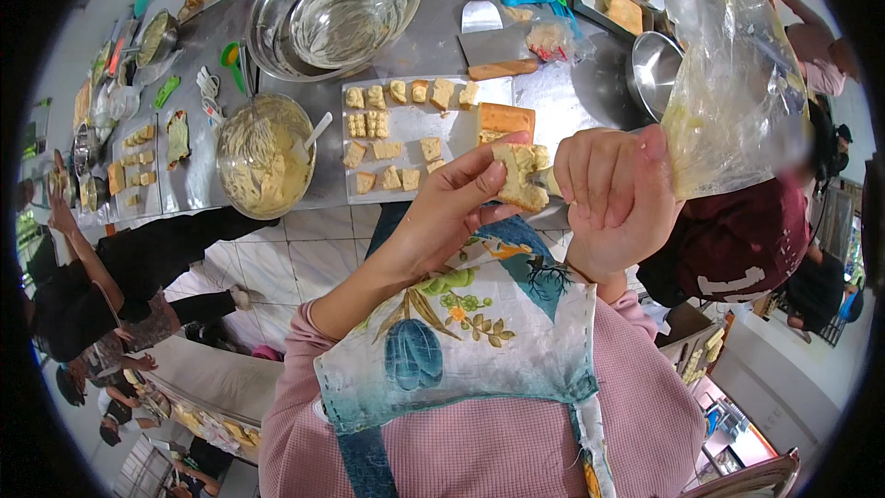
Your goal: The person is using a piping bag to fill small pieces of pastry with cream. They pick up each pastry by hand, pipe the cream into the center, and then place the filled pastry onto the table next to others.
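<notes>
My left hand [460,200] holds a small piece of sponge cake [520,178] with pale cream on it. Close against the cake is the tip of a clear plastic piping bag [733,83], gripped near its narrow end by my right hand [615,197]. The upper part of the bag is smeared with cream inside. Beyond my hands lies a white tray [415,142] with rows of small cake pieces, some topped with piped cream. A larger block of cake [507,119] sits at the tray's right side, partly hidden by my left hand.
A bowl of cream [266,159] with a whisk and white spatula stands left of the tray. Nested metal bowls [335,14], a turner [480,10], a wooden-handled scraper [503,68] and a steel bowl [655,75] are farther back. A person in a maroon cap [740,242] is close at right.
</notes>
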Demonstrator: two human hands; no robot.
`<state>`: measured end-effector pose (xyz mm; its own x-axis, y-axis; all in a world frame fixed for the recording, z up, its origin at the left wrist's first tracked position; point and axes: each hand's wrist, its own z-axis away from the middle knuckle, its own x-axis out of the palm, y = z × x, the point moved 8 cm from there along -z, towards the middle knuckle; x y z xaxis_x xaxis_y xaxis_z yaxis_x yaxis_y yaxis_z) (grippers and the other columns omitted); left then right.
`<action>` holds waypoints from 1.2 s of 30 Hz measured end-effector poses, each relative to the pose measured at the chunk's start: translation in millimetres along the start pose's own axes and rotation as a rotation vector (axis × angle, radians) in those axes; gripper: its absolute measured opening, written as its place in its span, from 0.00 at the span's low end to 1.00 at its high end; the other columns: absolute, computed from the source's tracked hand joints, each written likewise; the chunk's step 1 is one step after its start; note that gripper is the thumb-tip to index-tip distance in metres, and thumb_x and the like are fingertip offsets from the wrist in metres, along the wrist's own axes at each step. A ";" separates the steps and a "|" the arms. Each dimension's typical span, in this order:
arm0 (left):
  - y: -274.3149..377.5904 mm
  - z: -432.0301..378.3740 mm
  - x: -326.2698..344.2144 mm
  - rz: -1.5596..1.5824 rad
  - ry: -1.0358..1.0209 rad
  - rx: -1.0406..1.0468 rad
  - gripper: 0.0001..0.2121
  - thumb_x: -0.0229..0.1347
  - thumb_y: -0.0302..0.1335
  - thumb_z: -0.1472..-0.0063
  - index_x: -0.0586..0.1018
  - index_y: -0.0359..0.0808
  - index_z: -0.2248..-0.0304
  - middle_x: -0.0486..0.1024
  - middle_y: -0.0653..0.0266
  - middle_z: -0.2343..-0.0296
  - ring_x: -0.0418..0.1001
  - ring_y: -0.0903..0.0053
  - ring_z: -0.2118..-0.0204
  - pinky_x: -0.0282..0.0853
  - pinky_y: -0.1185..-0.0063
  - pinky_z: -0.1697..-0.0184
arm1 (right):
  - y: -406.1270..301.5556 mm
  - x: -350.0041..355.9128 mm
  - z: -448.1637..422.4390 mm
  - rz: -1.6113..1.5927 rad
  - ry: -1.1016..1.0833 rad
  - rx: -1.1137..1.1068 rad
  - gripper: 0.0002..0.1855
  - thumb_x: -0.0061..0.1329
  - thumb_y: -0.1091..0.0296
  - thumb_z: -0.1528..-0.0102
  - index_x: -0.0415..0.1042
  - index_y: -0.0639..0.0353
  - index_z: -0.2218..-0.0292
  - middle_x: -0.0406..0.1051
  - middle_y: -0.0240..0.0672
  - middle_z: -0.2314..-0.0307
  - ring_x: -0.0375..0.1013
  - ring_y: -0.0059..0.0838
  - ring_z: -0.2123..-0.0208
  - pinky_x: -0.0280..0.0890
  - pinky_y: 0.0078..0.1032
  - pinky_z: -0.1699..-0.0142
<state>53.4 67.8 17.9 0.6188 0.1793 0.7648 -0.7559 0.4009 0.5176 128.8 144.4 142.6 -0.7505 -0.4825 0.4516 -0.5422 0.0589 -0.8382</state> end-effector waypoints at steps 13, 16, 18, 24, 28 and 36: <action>-5.9 -2.4 -9.4 0.063 0.065 -0.025 0.20 0.47 0.32 0.37 0.63 0.37 0.46 0.69 0.65 0.55 0.71 0.79 0.55 0.73 0.81 0.56 | -32.2 -1.5 8.2 -0.144 -0.063 -0.117 0.31 0.21 0.57 0.37 0.52 0.51 0.91 0.53 0.27 0.95 0.52 0.23 0.91 0.52 0.22 0.84; -4.9 -2.2 -8.2 0.095 0.057 -0.004 0.19 0.49 0.32 0.38 0.66 0.37 0.48 0.71 0.67 0.58 0.72 0.80 0.57 0.73 0.83 0.59 | -14.9 -1.4 9.0 -0.146 -0.054 -0.026 0.30 0.24 0.58 0.38 0.52 0.51 0.91 0.54 0.27 0.94 0.53 0.23 0.90 0.54 0.22 0.82; -4.8 -2.3 -7.4 0.098 0.059 -0.003 0.19 0.49 0.32 0.38 0.66 0.36 0.49 0.71 0.68 0.58 0.72 0.80 0.57 0.73 0.83 0.59 | -8.1 -0.7 7.8 -0.095 -0.022 -0.016 0.31 0.20 0.58 0.37 0.50 0.48 0.92 0.50 0.25 0.96 0.47 0.19 0.93 0.49 0.18 0.85; -4.9 -3.8 -8.6 0.096 0.039 0.015 0.18 0.49 0.33 0.38 0.66 0.36 0.49 0.71 0.70 0.58 0.71 0.82 0.57 0.73 0.84 0.59 | -0.8 -2.9 8.1 -0.060 0.063 0.016 0.30 0.21 0.58 0.37 0.50 0.48 0.92 0.50 0.24 0.97 0.47 0.18 0.93 0.49 0.18 0.84; -3.0 -3.3 -6.7 0.098 0.033 0.022 0.19 0.49 0.33 0.37 0.66 0.36 0.48 0.70 0.70 0.58 0.71 0.83 0.57 0.73 0.84 0.59 | -0.1 -2.0 6.7 -0.040 0.069 0.042 0.30 0.21 0.58 0.37 0.50 0.48 0.92 0.50 0.24 0.97 0.46 0.18 0.93 0.49 0.18 0.85; 0.5 -0.5 -4.9 0.082 0.026 0.028 0.19 0.48 0.33 0.37 0.65 0.37 0.48 0.70 0.69 0.58 0.71 0.82 0.57 0.73 0.84 0.59 | 1.0 3.1 5.6 -0.002 0.036 0.063 0.29 0.24 0.60 0.38 0.49 0.47 0.92 0.49 0.23 0.97 0.46 0.17 0.94 0.47 0.18 0.85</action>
<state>50.1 67.5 14.2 0.5599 0.2343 0.7948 -0.8097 0.3584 0.4647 128.1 138.1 141.4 -0.7631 -0.4506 0.4634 -0.5201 0.0025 -0.8541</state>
